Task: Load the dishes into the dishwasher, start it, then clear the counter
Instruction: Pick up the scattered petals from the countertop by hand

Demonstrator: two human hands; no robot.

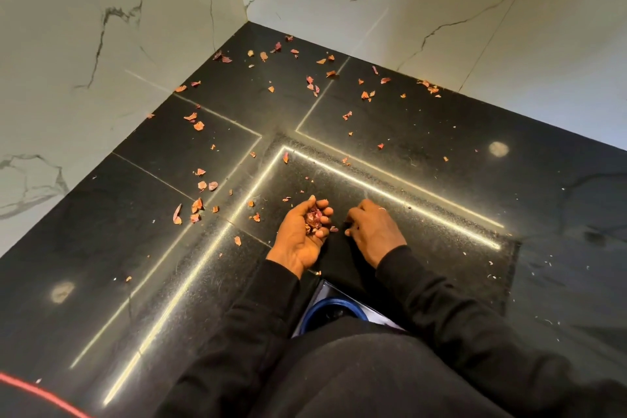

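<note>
Spillage is the main risk. The left hand (302, 237) lies palm up at the counter's (424, 119) inner front corner, fingers curled round a gathered heap (314, 218) of skins. The heap is light and loose, so a tilt or a knock from the right hand (375, 231) would likely shed pieces back onto the black stone. That hand sits just beside it, knuckles up, fingers curled down to the surface; whether it pinches anything I cannot tell. The loose scraps (198, 205) are thin, dry, curled and pink-orange, like onion skin. They lie strewn from the front edge to the back corner against the marble wall (101, 27), and reaching the far ones could tip the cupped hand.
</note>
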